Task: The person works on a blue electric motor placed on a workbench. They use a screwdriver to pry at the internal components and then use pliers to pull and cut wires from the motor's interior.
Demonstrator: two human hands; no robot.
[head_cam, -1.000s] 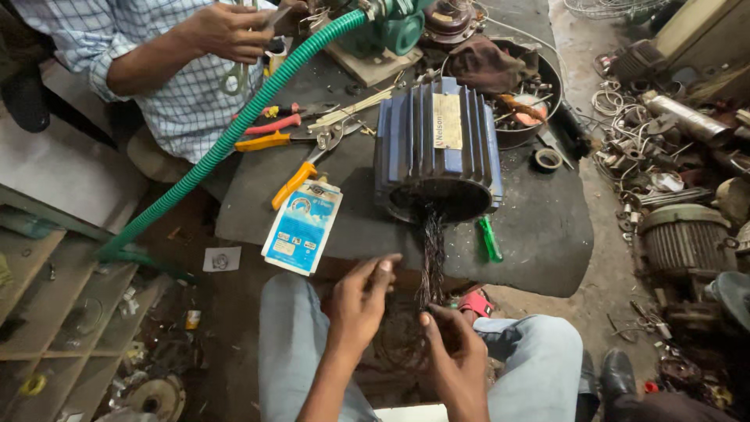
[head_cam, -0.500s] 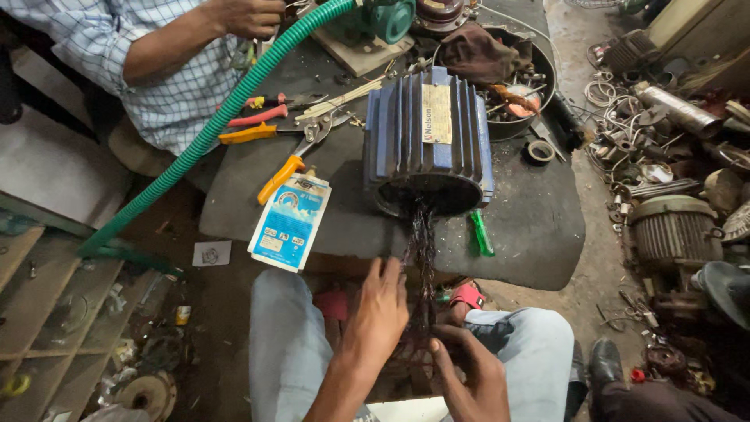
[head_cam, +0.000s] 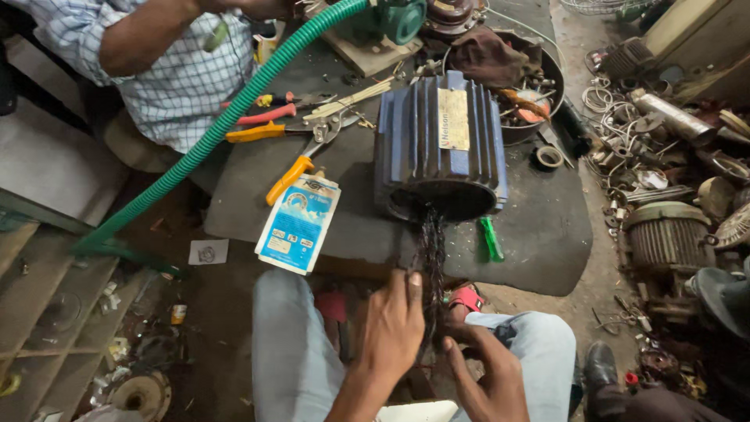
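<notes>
Closest to the camera, between the knees, the left hand (head_cam: 397, 324) lies against a dark bundle of winding wires (head_cam: 430, 273), its fingers curled loosely round the strands, while the right hand (head_cam: 488, 379) sits just beside it lower down, fingers bent toward the same bundle; whether the right one actually pinches the wire cannot be told, since the strands vanish behind the hands. The bundle hangs out of the open near end of a blue ribbed motor housing (head_cam: 439, 144), which lies on its side on a dark rubber mat (head_cam: 539, 234) at the bench edge. Judging from how it lies, a good length of winding is already drawn out of the housing, but the strands run back into the bore, so some of it seems yet to come free. Near the housing are a green-handled tool (head_cam: 491, 238) on its right and a printed blue-and-white packet (head_cam: 299, 223) overhanging the mat edge on its left. Farther back lie orange-handled snips (head_cam: 293, 176) and red-handled pliers (head_cam: 266, 116), with a green corrugated hose (head_cam: 211, 137) crossing the bench diagonally. Beyond it sits another person in a checked shirt (head_cam: 168, 74), and scrap motor parts (head_cam: 664, 234) crowd the floor on the right.
</notes>
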